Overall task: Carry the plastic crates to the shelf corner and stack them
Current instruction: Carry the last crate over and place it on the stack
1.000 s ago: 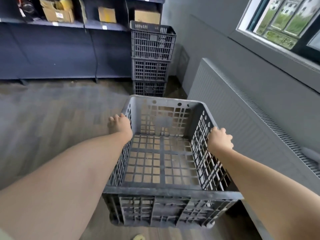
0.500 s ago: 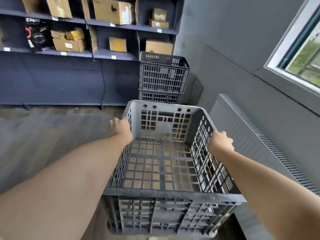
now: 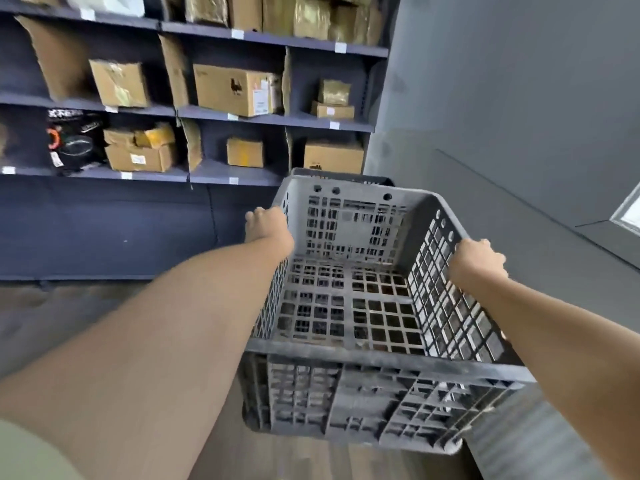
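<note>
I hold a dark grey slatted plastic crate [image 3: 377, 355] in the air in front of me, empty and tilted slightly. My left hand [image 3: 268, 225] grips its left rim and my right hand [image 3: 476, 259] grips its right rim. Behind the crate's far wall, only a thin strip of the top rim of the crate stack [image 3: 349, 177] in the shelf corner shows; the stack below that rim is hidden by the held crate.
Dark blue shelving [image 3: 270, 119] with several cardboard boxes [image 3: 230, 88] fills the back left. A grey wall [image 3: 502, 116] runs along the right, with a window corner [image 3: 628, 213] at the far right. Wooden floor [image 3: 69, 317] lies below.
The crate has risen and come closer to the shelf corner. The stack, clearly visible before, is now almost fully hidden behind it. My view has tilted upward to the shelves.
</note>
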